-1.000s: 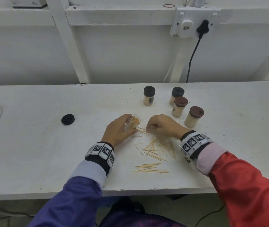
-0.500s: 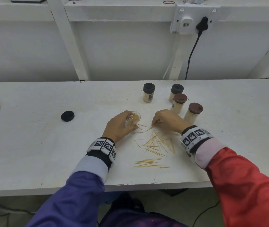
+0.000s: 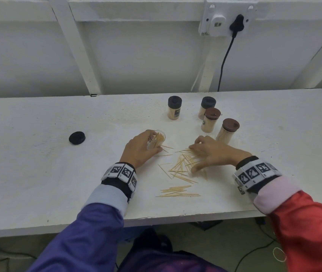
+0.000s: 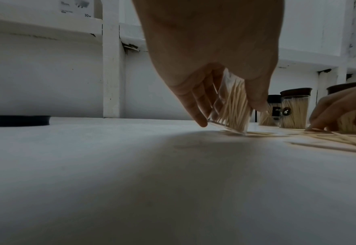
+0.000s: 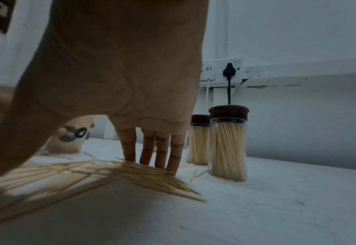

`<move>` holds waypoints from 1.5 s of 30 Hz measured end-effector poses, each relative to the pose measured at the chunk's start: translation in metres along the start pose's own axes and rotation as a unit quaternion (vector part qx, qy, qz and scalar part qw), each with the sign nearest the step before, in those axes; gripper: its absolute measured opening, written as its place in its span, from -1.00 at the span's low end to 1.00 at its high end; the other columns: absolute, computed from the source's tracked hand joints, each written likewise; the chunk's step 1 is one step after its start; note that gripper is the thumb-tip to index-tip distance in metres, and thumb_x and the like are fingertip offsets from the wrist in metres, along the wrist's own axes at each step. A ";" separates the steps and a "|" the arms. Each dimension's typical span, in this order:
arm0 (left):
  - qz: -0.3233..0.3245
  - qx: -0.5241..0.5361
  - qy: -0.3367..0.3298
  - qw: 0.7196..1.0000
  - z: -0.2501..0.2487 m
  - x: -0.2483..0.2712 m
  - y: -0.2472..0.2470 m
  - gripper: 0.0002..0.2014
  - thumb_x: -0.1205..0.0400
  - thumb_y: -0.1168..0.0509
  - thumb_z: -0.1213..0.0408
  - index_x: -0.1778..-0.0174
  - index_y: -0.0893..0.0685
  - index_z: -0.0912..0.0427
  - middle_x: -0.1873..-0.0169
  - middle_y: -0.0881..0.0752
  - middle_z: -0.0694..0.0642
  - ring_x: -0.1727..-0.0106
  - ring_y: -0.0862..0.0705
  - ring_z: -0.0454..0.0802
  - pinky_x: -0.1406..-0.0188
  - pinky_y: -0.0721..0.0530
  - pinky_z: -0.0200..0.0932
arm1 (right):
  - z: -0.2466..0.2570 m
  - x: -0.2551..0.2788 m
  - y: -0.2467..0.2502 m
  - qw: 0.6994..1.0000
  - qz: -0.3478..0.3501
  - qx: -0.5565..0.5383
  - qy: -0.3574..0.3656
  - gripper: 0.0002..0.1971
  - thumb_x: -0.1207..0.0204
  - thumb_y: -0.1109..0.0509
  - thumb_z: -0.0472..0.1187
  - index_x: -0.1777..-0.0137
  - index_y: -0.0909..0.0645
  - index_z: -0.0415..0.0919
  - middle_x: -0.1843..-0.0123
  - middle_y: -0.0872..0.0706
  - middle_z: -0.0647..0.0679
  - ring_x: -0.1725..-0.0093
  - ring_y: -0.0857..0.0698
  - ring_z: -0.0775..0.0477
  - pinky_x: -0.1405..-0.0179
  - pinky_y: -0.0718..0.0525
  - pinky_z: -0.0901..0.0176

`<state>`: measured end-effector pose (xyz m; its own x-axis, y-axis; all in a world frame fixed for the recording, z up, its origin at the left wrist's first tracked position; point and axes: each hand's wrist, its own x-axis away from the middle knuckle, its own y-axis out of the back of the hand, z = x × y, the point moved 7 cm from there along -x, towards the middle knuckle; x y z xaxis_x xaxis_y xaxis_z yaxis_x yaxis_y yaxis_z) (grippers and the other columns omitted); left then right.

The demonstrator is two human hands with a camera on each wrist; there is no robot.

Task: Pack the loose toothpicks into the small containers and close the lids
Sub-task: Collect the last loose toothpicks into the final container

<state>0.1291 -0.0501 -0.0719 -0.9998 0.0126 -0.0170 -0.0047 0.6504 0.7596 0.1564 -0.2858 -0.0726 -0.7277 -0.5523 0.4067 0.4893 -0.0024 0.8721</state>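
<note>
My left hand (image 3: 140, 150) grips a clear lidless container (image 3: 157, 141) partly filled with toothpicks, tilted on the table; the same container (image 4: 229, 106) shows between fingers and thumb in the left wrist view. Loose toothpicks (image 3: 181, 167) lie scattered in front of me, with a straighter bundle (image 3: 176, 191) nearer the edge. My right hand (image 3: 209, 154) lies spread over the scattered pile, straight fingers (image 5: 162, 149) pressing down on toothpicks (image 5: 114, 172). A loose black lid (image 3: 77, 137) lies far to the left.
Four closed, filled containers stand behind the pile: two black-lidded (image 3: 174, 107) (image 3: 207, 107) and two brown-lidded (image 3: 211, 119) (image 3: 228, 130), the last just behind my right hand. A wall socket with a black plug (image 3: 236, 22) and cord hangs above. The white table's front edge (image 3: 156, 220) is near.
My right hand went from a curled pinch near the container's mouth to a spread, flat hand over the toothpick pile. The left hand kept the container tilted in place.
</note>
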 end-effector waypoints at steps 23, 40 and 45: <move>-0.003 -0.004 0.002 1.000 -0.005 0.003 0.001 -0.50 -0.53 -0.46 -0.03 -0.33 -0.52 0.00 -0.14 -0.68 -0.05 -0.09 -0.64 0.02 -0.09 -0.60 -0.02 | 0.032 0.001 0.007 0.991 -0.097 0.071 0.052 -0.80 -0.51 -0.38 -0.24 -0.09 -0.74 -0.17 0.00 -0.73 -0.05 0.03 -0.66 -0.09 0.06 -0.62 0.09; 0.003 -0.015 0.005 1.000 -0.006 0.003 -0.001 -0.50 -0.56 -0.42 -0.04 -0.38 -0.48 -0.03 -0.24 -0.64 -0.08 -0.19 -0.62 0.00 -0.10 -0.53 -0.08 | 0.032 -0.014 0.012 0.992 -0.124 -0.001 0.027 -0.90 -0.60 -0.15 -0.40 -0.04 -0.46 -0.29 0.12 -0.65 -0.17 0.17 -0.58 -0.24 0.26 -0.43 0.00; 0.003 -0.022 -0.013 1.000 -0.011 0.005 -0.001 -0.50 -0.57 -0.41 -0.04 -0.39 -0.47 -0.03 -0.23 -0.63 -0.09 -0.22 -0.59 -0.07 -0.14 -0.55 -0.06 | 0.031 -0.021 0.016 0.991 -0.113 -0.058 0.034 -0.88 -0.68 -0.08 -0.37 0.04 -0.34 -0.16 0.09 -0.59 0.01 0.11 -0.53 -0.12 0.23 -0.41 0.11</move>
<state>0.1242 -0.0586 -0.0656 -0.9989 0.0373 -0.0285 0.0006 0.6164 0.7874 0.1648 -0.2487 -0.0583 -0.7930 -0.5813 0.1821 0.3720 -0.2253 0.9005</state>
